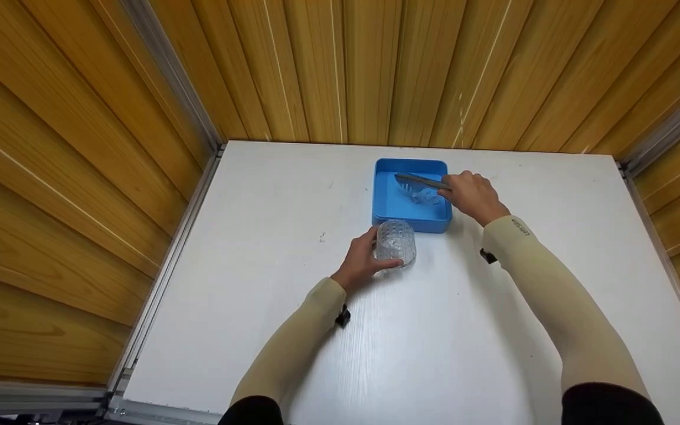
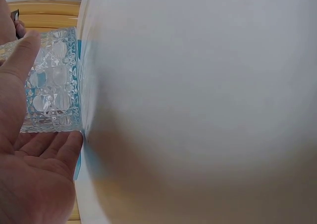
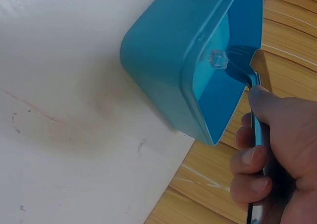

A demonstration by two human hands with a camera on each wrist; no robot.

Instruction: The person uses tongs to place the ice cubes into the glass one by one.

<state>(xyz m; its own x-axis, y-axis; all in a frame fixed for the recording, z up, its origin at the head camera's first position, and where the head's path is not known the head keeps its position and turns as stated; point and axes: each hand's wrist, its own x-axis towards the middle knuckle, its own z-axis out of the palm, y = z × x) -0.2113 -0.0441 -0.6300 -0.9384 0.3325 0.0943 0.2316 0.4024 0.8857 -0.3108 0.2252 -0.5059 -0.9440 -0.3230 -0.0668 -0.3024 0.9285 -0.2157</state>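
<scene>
My left hand (image 1: 362, 260) holds a clear, textured glass (image 1: 397, 241) on the table, just in front of a blue tray (image 1: 382, 198). In the left wrist view, the thumb lies along one side of the patterned glass (image 2: 54, 80) and the fingers along the other. My right hand (image 1: 474, 195) grips metal serving tongs (image 1: 419, 179) over the tray. One arm of the tongs ends in fork tines, the other in a broad, smooth head. Clear cube-like pieces (image 1: 425, 196) lie in the tray near the tines. The right wrist view shows one clear cube (image 3: 218, 59) beside the fork end.
The white table (image 1: 269, 236) carries the tray and the glass. Wood-patterned panels (image 1: 369, 71) rise behind the table and at both sides, with metal frame rails (image 1: 169, 236) along the edges.
</scene>
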